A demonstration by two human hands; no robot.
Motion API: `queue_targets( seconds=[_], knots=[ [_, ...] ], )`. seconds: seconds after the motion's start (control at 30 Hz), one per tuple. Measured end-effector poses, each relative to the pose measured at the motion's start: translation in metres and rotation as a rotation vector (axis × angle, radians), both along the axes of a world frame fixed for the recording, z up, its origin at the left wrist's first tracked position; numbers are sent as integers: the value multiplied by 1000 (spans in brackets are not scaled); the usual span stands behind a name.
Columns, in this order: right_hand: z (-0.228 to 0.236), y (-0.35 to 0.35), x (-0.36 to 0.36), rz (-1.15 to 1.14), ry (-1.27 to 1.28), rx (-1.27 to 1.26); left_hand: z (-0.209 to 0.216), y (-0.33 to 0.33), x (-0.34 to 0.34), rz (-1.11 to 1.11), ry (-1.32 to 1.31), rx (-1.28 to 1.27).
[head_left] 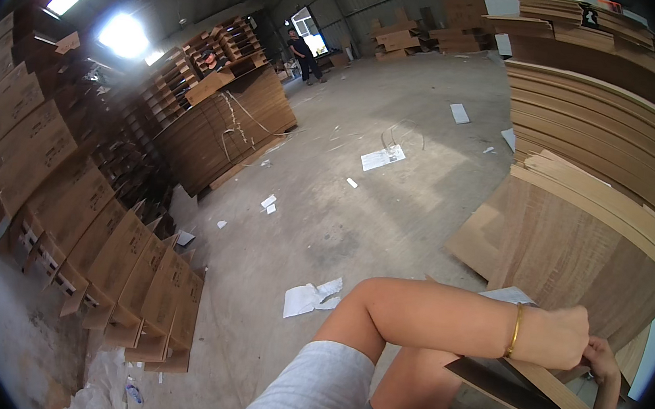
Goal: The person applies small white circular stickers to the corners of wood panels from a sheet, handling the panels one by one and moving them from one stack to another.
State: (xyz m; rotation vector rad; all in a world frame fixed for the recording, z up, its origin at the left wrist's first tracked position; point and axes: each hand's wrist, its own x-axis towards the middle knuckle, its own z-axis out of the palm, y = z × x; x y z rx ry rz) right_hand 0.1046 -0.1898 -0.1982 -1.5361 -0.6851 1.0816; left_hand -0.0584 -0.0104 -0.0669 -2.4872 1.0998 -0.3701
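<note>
My left forearm, with a gold bracelet (516, 330) at the wrist, reaches across to the right. My left hand (561, 336) is curled closed, and its grip is hidden behind the knuckles. Right beside it, my right hand (603, 360) has its fingers bent together; anything between them is too small to make out. Below both hands, by my knees, lie narrow brown board pieces (555, 392) with a dark inner face, angled against each other. Beyond the hands leans a wood-grain panel (570, 246), at the front of a stack of boards.
A tall stack of brown boards (591, 124) stands at right. Flattened cartons (112, 242) line the left side. Another pile of boards (228, 126) with loose straps stands farther back. Paper scraps (309, 298) and a white sheet (383, 158) litter the concrete floor. A person (305, 57) stands far off.
</note>
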Motion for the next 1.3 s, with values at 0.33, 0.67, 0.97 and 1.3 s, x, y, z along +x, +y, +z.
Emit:
queue_targets(
  seconds=[0.33, 0.67, 0.97, 1.3],
  knots=[
    [4, 4, -3, 7, 10, 23, 3, 1, -4, 13, 25, -14],
    [-17, -11, 17, -165, 59, -31, 13, -1, -7, -75, -66, -127],
    [-13, -4, 13, -152, 67, -47, 13, 3, -6, -10, 79, 1],
    [-5, -4, 10, -123, 70, -21, 11, 5, -1, -35, 154, -136]
  ],
)
